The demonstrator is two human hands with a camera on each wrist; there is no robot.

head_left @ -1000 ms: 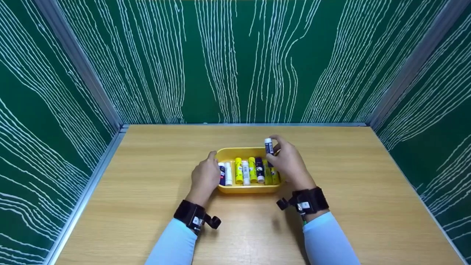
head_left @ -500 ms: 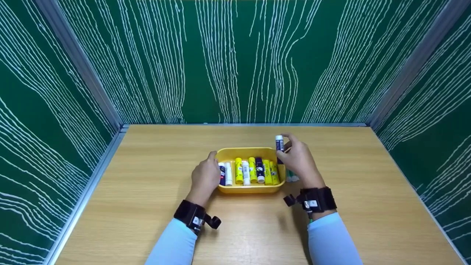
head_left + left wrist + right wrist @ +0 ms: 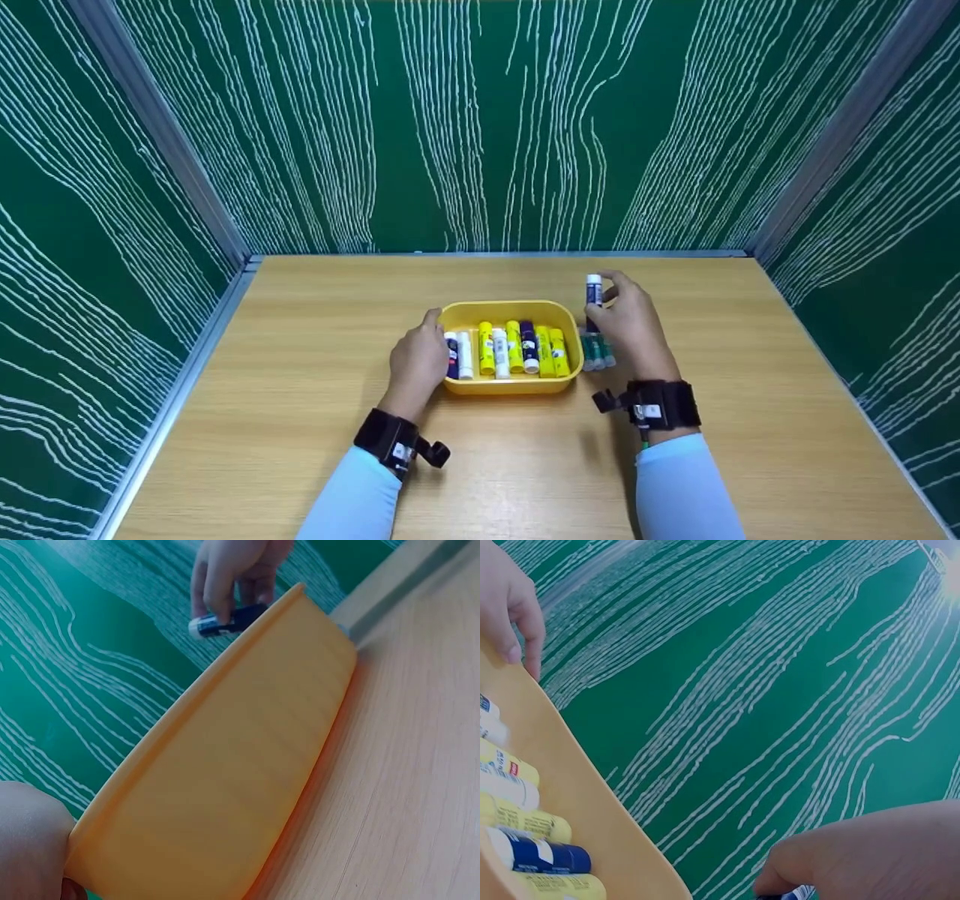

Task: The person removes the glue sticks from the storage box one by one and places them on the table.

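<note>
A dark blue glue stick with a white cap (image 3: 594, 291) stands upright between the thumb and fingers of my right hand (image 3: 634, 326), just beyond the right end of a yellow plastic basket (image 3: 510, 387). In the left wrist view the same glue stick (image 3: 225, 622) shows past the basket's far rim. My left hand (image 3: 418, 361) grips the basket's left end, and the right wrist view shows its fingers hooked over the rim. Inside lie several glue sticks side by side: yellow ones (image 3: 487, 349), white ones (image 3: 501, 352) and dark blue ones (image 3: 529, 346).
Several green tubes with pale ends (image 3: 598, 352) lie on the wooden table (image 3: 510, 465) against the basket's right side, partly below my right hand. Green panels with white wavy lines (image 3: 480, 135) enclose the table at the back and both sides.
My right hand has carried the blue glue stick from above the basket's right end out to the right, past the rim. The green tubes have come into sight. My left hand has stayed put.
</note>
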